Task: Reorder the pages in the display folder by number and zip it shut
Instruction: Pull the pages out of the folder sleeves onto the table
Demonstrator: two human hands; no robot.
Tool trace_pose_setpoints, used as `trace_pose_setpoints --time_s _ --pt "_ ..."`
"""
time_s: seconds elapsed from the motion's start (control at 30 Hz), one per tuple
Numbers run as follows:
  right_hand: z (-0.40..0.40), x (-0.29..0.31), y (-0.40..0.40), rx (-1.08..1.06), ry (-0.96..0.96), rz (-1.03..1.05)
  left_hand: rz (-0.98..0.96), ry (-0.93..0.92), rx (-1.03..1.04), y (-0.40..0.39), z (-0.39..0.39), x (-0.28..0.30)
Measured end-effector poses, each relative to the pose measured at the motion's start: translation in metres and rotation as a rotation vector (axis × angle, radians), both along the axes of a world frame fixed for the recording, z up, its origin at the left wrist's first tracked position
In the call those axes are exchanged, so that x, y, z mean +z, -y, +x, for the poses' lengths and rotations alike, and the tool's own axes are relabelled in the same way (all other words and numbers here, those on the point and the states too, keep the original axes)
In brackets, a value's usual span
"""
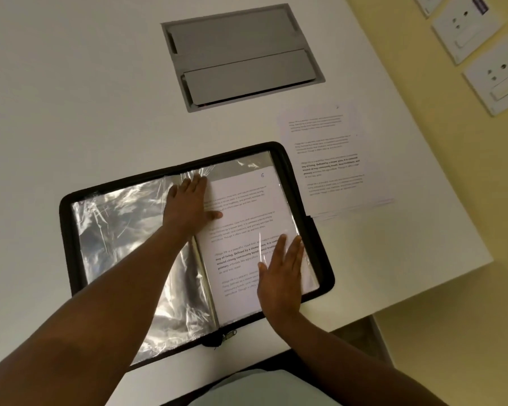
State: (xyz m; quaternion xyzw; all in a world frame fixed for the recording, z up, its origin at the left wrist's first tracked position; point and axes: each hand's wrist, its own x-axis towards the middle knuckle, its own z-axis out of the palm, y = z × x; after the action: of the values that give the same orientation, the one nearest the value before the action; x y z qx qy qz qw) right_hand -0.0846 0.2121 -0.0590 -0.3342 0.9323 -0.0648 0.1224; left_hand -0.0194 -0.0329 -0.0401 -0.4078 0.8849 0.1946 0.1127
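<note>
While the display folder (71, 230) lies open near the front edge of the white table (71, 83), wide bare tabletop stretches to its left and behind it. Its left half shows only crinkled, shiny sleeves (115, 230). At the spine, toward the folder's far edge, the left hand (188, 203) lies flat with fingers straight and close together, thumb stretched onto the page. On the folder's right half sits a printed page marked 6 (247, 200), under plastic. The right hand (282, 276) presses flat on that page's lower right part, fingers straight and slightly spread. Just right of the folder, a loose stack of pages (335, 159) rests close to the table's right edge. Behind the folder, a grey hatch (241, 54) is set into the table.
</note>
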Motion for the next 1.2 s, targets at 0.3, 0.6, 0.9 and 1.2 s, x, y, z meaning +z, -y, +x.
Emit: trace_pose_setpoints --time_s 0.3,0.6,0.9,1.2 --pt "-0.04 0.031 0.039 -0.266 0.412 -0.361 -0.001 -0.171 0.116 0.015 -0.006 0.008" --pt "-0.118 0.097 0.122 0.023 0.59 -0.186 0.215 -0.278 0.189 0.047 -0.021 0.025" --pt "-0.142 0.114 0.121 0.032 0.744 -0.201 0.319 -0.433 0.187 0.065 -0.033 0.05" --pt "-0.154 0.115 0.16 0.174 0.312 -0.222 0.206 -0.382 0.065 0.063 -0.033 0.048"
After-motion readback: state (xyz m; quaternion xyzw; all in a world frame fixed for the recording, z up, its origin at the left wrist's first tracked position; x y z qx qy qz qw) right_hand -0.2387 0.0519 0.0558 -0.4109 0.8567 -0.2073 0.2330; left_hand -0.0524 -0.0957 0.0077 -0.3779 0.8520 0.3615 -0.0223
